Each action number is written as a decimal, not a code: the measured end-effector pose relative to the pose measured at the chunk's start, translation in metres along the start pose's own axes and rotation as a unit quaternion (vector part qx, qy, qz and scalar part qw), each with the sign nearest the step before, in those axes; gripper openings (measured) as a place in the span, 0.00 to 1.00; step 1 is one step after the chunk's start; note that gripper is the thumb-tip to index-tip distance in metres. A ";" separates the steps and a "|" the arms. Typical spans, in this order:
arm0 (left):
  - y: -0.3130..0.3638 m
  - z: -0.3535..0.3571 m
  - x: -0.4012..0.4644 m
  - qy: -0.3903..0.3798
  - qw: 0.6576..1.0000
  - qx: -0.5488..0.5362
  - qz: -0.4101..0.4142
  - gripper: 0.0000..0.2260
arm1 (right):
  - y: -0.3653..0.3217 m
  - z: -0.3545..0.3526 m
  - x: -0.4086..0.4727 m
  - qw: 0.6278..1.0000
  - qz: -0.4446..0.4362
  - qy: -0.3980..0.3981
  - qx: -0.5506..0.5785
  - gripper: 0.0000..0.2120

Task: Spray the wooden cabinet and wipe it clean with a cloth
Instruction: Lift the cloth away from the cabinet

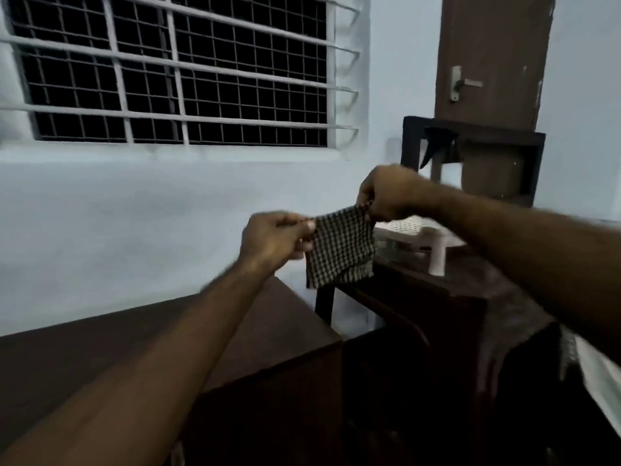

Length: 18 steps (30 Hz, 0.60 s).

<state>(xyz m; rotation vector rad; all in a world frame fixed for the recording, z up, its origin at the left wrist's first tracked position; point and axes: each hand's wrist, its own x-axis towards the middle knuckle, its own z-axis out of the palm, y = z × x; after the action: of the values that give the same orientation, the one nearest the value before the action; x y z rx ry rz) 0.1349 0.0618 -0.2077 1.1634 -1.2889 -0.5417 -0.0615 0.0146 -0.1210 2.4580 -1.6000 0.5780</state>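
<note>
A small black-and-white checked cloth [339,250] hangs in the air, stretched between both hands. My left hand [275,238] pinches its upper left corner. My right hand [386,193] pinches the upper right corner, slightly higher. Below my left arm stands the dark wooden cabinet [279,331], its flat top reaching to the wall. A spray bottle [440,153] with a black trigger head and pale body stands behind my right hand, on the right.
A white perforated plastic stool [416,230] lies on a dark wooden table [437,297] to the right of the cabinet. Behind it are a dark shelf frame [534,169] and a brown door [494,55]. A barred window [174,68] fills the wall above.
</note>
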 end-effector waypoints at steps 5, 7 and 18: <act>0.033 0.016 0.111 0.006 0.998 -0.054 0.034 0.07 | 0.032 -0.042 0.105 0.998 0.012 -0.008 0.053 0.08; 0.042 0.025 0.139 0.002 0.998 -0.066 0.021 0.06 | 0.045 -0.057 0.140 0.999 0.007 -0.027 0.040 0.08; 0.086 0.095 0.210 -0.089 0.973 -0.036 -0.212 0.05 | 0.104 -0.090 0.223 0.954 0.005 -0.268 -0.133 0.11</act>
<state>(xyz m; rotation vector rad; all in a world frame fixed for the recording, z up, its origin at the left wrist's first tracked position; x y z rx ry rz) 0.0785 -0.1186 -0.0504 1.3599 -1.1599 -1.0180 -0.0973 -0.1882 0.0414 2.5211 -1.7155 -0.3274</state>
